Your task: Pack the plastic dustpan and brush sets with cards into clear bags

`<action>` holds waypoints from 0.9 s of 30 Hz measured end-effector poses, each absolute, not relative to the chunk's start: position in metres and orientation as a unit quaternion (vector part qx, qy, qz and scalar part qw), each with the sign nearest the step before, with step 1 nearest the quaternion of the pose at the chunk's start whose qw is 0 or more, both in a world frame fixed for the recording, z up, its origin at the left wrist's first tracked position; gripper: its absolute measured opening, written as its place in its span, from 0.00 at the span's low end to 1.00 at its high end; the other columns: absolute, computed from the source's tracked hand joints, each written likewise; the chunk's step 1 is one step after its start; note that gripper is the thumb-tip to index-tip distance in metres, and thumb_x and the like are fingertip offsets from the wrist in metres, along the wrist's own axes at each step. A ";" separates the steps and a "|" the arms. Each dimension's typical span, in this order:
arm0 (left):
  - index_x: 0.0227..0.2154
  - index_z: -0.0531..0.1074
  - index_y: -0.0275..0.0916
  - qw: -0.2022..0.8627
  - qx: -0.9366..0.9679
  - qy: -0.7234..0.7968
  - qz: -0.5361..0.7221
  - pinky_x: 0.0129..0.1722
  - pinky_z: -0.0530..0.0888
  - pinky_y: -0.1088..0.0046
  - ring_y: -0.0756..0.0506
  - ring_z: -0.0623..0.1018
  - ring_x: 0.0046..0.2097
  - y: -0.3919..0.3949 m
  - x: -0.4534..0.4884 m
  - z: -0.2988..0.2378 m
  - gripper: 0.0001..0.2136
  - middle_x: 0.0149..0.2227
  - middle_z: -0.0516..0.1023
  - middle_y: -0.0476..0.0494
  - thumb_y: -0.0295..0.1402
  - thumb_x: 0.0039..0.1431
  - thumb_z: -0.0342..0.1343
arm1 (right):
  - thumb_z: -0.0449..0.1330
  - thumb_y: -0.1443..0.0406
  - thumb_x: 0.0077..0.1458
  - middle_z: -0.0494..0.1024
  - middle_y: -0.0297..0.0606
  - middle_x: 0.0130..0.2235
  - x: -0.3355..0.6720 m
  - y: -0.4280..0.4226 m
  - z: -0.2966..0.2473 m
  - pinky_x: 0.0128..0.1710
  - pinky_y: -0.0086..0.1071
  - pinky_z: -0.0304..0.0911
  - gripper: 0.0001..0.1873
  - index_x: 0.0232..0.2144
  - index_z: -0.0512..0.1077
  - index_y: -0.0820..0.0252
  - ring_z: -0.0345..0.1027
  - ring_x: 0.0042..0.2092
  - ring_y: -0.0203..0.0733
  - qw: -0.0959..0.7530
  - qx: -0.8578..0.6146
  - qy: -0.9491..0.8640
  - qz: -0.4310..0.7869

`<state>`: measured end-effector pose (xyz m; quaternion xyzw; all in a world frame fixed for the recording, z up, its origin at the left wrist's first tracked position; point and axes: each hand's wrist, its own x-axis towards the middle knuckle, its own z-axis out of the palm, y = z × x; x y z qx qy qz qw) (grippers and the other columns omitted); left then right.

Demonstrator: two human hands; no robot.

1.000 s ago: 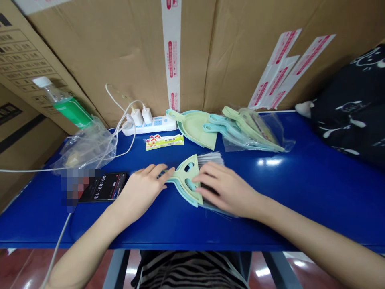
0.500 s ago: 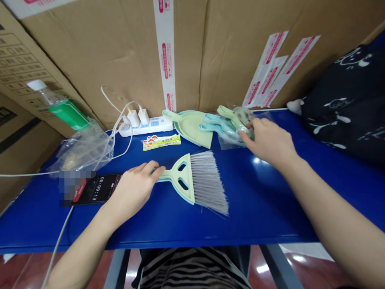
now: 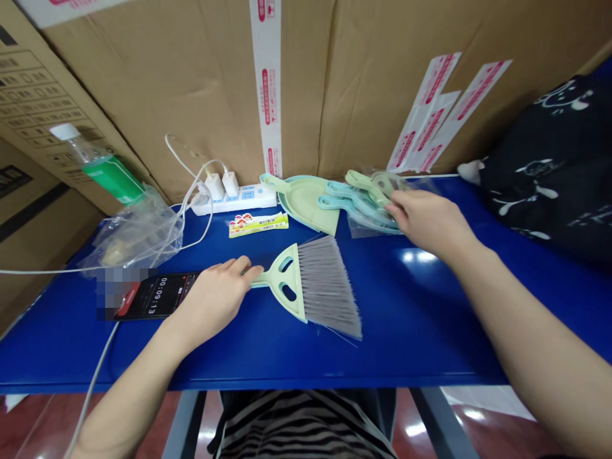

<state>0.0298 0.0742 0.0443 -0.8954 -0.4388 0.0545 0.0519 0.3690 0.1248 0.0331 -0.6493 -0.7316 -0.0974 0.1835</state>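
My left hand [image 3: 222, 290] is closed round the handle of a pale green hand brush [image 3: 285, 284] near the middle of the table. Its grey bristles [image 3: 329, 287] point right, and a light blue edge shows beneath the green head. Farther back, my right hand [image 3: 428, 217] has its thumb and fingers together on a plastic-wrapped green hand brush [image 3: 370, 185]; the fingertips are partly hidden. Light blue handles [image 3: 335, 203] lie beside it, partly in clear plastic. Just left of them, a green dustpan [image 3: 308, 197] rests on a light blue one.
A phone [image 3: 165, 294] showing a timer lies by my left wrist. Behind it are a crumpled plastic bag [image 3: 138, 233], a green-labelled bottle [image 3: 112, 178] and a power strip [image 3: 243, 197] with cables. Yellow sachets [image 3: 258, 224], a cardboard wall [image 3: 191, 83] and a black patterned bag [image 3: 540, 172] surround the table.
My right hand's fingers have drawn closer together on the wrapped brush. The brush under my left hand has tilted slightly, its bristles looking darker.
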 end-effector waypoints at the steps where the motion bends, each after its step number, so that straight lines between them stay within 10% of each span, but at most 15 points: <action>1: 0.47 0.73 0.41 0.053 -0.895 -0.440 0.054 0.38 0.78 0.67 0.43 0.80 0.40 0.074 0.030 0.045 0.17 0.41 0.77 0.44 0.19 0.60 0.48 | 0.52 0.66 0.56 0.72 0.45 0.28 0.366 0.123 0.036 0.27 0.34 0.52 0.15 0.23 0.49 0.52 0.66 0.31 0.46 0.186 -0.648 -0.732 -0.099; 9: 0.49 0.72 0.40 0.064 -0.902 -0.426 0.021 0.41 0.77 0.65 0.41 0.80 0.43 0.076 0.026 0.044 0.15 0.43 0.78 0.42 0.37 0.61 0.59 | 0.46 0.64 0.65 0.72 0.40 0.26 0.327 0.089 0.039 0.28 0.32 0.55 0.16 0.24 0.61 0.55 0.66 0.31 0.42 0.240 -0.508 -0.805 -0.190; 16: 0.65 0.56 0.40 0.114 -0.887 -0.432 -0.112 0.43 0.77 0.65 0.40 0.79 0.45 0.077 0.020 0.048 0.37 0.47 0.75 0.36 0.61 0.62 0.38 | 0.46 0.72 0.66 0.67 0.33 0.21 0.280 0.057 0.018 0.27 0.32 0.54 0.20 0.24 0.70 0.58 0.60 0.25 0.37 0.229 -0.303 -0.906 -0.189; 27: 0.57 0.66 0.36 0.134 -0.935 -0.328 -0.025 0.38 0.77 0.66 0.43 0.79 0.36 0.079 0.034 0.038 0.20 0.35 0.75 0.42 0.38 0.71 0.40 | 0.42 0.66 0.67 0.73 0.36 0.25 0.292 0.069 0.018 0.25 0.31 0.55 0.15 0.29 0.63 0.56 0.67 0.24 0.40 0.230 -0.448 -0.864 -0.007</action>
